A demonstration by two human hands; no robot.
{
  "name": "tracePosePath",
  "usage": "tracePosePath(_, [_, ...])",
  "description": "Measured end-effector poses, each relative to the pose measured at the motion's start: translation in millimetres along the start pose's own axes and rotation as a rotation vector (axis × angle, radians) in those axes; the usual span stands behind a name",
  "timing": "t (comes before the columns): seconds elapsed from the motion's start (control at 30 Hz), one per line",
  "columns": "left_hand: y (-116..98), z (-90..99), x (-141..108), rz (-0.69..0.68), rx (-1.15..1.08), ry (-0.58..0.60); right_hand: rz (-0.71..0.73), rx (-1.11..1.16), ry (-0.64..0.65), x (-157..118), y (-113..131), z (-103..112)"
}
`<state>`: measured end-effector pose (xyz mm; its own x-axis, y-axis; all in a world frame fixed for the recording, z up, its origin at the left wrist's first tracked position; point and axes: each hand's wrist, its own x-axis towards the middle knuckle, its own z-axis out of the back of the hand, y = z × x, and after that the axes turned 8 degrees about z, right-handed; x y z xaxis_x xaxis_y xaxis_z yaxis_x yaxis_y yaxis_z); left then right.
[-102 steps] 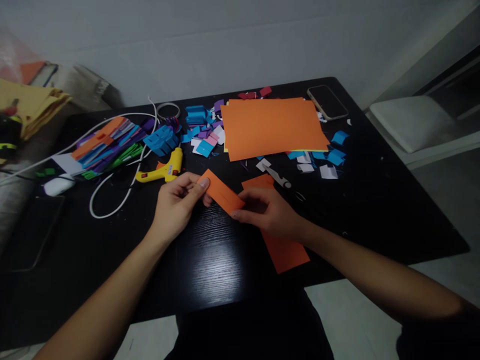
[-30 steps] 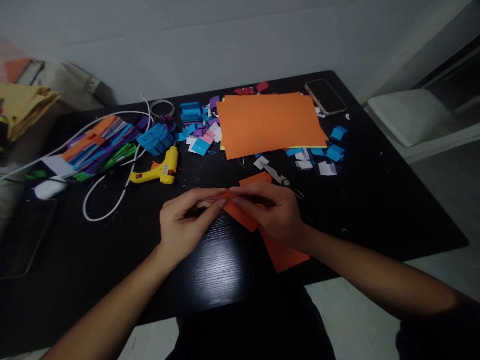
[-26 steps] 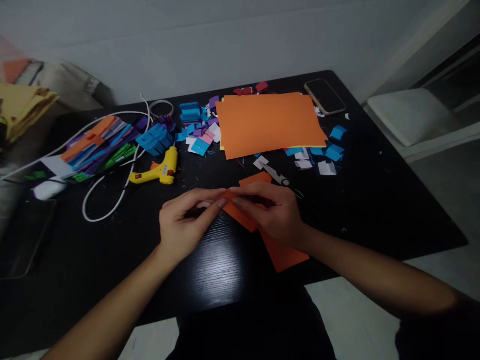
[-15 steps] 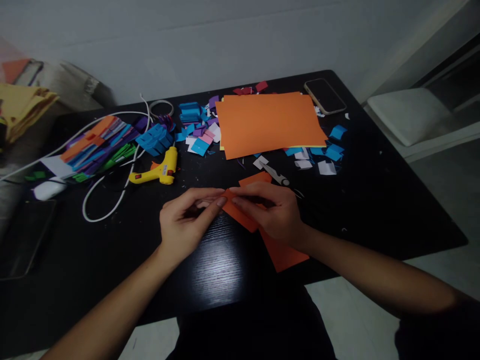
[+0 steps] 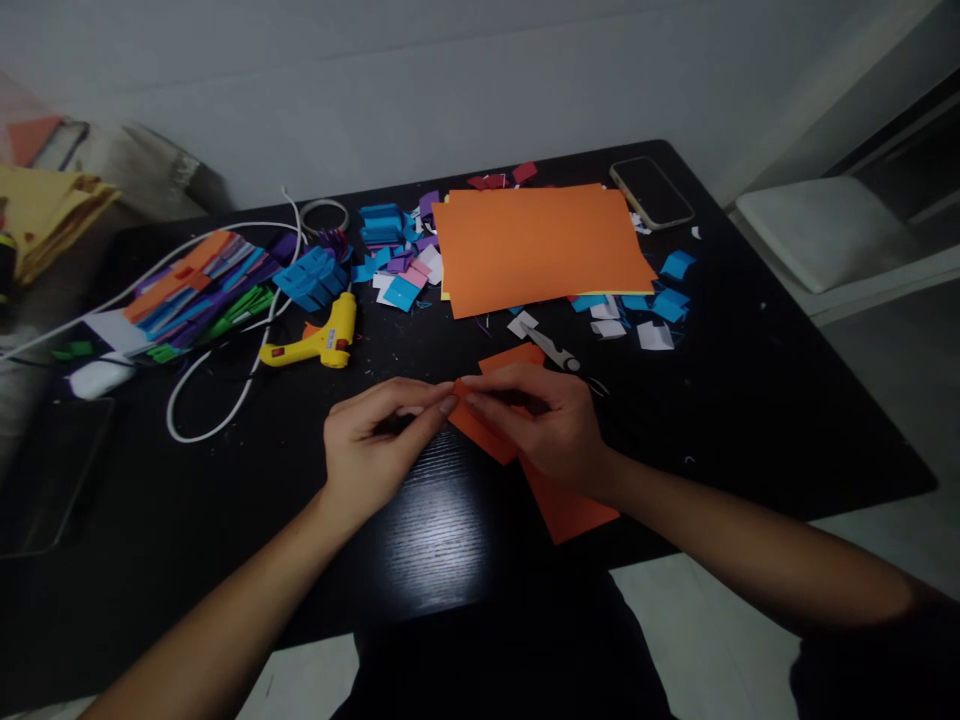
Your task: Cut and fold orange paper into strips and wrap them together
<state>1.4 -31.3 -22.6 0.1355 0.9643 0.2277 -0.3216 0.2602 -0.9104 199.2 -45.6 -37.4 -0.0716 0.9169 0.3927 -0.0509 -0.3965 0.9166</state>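
Note:
Thumb and fingers of my left hand (image 5: 382,435) pinch the upper left corner of an orange paper piece (image 5: 481,432). My right hand (image 5: 551,420) grips the same piece close beside it, so the fingertips of both hands nearly meet. Under my right hand lies a longer orange paper strip (image 5: 574,505), partly covered by the hand; some orange paper also shows above the knuckles. Just beyond my right hand rests a pair of scissors (image 5: 555,350), its handles partly hidden in the dark.
Behind the hands, large orange sheets (image 5: 547,245) lie over small coloured paper pieces. A yellow glue gun (image 5: 322,340), a white cable (image 5: 171,405) and folded paper strips (image 5: 202,285) occupy the left. One phone (image 5: 651,192) sits at the back right, another dark device (image 5: 56,475) at the left edge.
My left hand has shifted very slightly to the right, its fingers still pinching the paper corner. Otherwise the hands and paper look the same.

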Motion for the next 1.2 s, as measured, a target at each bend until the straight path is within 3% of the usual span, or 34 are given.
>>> tracePosePath(0.3, [-3.0, -2.9, 1.4, 0.077, -0.094, 0.001, 0.045, -0.024, 0.004, 1.2, 1.4, 0.7])
tracePosePath(0.5, [-6.0, -1.6, 6.8, 0.187, -0.122, 0.105, 0.060, -0.047, 0.016, 1.3, 1.9, 0.9])
tracePosePath(0.97, [-5.4, 2.8, 10.2, 0.137, -0.015, 0.234, 0.083, -0.033, 0.090, 1.4, -1.4, 0.8])
tracePosePath(1.1, [-4.5, 6.4, 11.7, 0.120, 0.016, 0.207, 0.034, -0.059, 0.103, 2.3, 0.0, 1.1])
tracePosePath(1.2, [-0.6, 12.8, 14.7, 0.142, 0.006, 0.106, -0.001, -0.056, 0.073, 3.9, 0.0, 2.3])
